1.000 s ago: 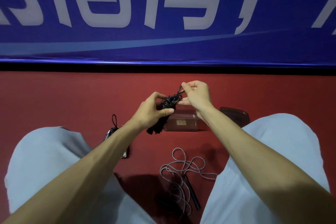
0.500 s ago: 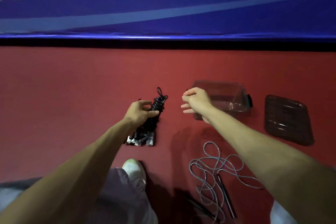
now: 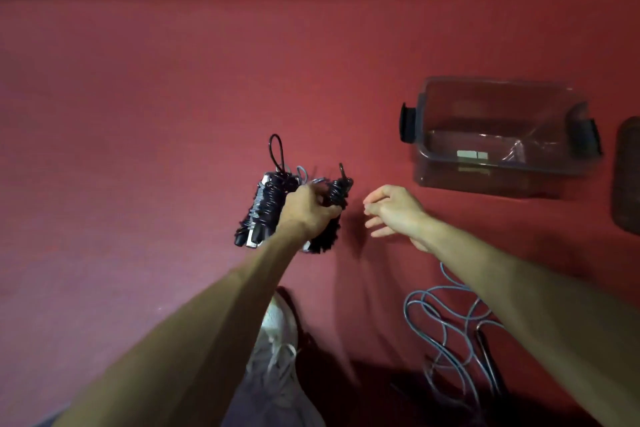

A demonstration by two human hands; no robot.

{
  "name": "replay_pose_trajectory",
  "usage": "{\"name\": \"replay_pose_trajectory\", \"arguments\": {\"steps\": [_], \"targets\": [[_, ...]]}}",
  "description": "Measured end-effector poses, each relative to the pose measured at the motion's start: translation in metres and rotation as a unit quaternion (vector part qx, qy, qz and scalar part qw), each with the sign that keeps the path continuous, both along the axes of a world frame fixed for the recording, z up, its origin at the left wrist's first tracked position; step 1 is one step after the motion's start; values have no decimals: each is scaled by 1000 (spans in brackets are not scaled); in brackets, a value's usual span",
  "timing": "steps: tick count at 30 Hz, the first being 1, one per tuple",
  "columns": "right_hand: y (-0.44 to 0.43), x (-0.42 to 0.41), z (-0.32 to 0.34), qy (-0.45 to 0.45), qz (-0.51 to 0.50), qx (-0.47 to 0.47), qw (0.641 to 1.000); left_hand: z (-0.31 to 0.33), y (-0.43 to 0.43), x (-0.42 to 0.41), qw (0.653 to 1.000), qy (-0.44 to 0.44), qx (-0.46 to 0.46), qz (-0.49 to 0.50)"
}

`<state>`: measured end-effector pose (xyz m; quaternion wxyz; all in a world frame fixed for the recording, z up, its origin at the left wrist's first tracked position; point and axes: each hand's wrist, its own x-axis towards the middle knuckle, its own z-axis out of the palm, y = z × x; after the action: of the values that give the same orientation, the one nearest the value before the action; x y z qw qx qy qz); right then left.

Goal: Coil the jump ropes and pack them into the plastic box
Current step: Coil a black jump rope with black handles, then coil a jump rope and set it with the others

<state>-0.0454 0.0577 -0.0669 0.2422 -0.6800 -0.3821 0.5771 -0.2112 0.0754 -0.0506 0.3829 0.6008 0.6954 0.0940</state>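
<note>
**Holding two coiled ropes, box not yet packed**

Head view: the left hand (image 3: 308, 210) has its fingers curled round two black coiled jump ropes (image 3: 266, 208), and it holds them above the red floor (image 3: 138, 149), well apart from the plastic box (image 3: 450, 177). The right hand (image 3: 394, 211) is beside the bundles, with fingers relaxed and half spread, and holds nothing.

As I judge it, the task is about at the middle. Two ropes are wound tight, but the box seems to have no rope in it, and its lid (image 3: 627, 177) lies beside it. One grey-blue loose rope (image 3: 446, 322) is on the floor near the right forearm, not coiled yet.

Each bundle has its long axis from near to far, a little tilted. The small loop ends point away from the person, and the handle ends point back toward the shoe (image 3: 277, 322).
</note>
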Motion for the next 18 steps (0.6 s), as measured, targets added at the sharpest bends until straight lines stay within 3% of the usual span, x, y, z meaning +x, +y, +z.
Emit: {"name": "replay_pose_trajectory", "arguments": {"steps": [6, 10, 12, 18], "targets": [[-12, 33, -43, 5, 5, -57, 998, -53, 4, 14, 988, 151, -24, -3], [-23, 62, -51, 13, 13, -69, 997, -58, -2, 25, 980, 194, 25, -41], [-29, 76, -50, 9, 5, -72, 997, -55, -7, 35, 979, 194, 37, -57], [-58, 115, -34, -31, 5, -62, 998, -40, -48, 83, 983, 77, -5, -164]]}}
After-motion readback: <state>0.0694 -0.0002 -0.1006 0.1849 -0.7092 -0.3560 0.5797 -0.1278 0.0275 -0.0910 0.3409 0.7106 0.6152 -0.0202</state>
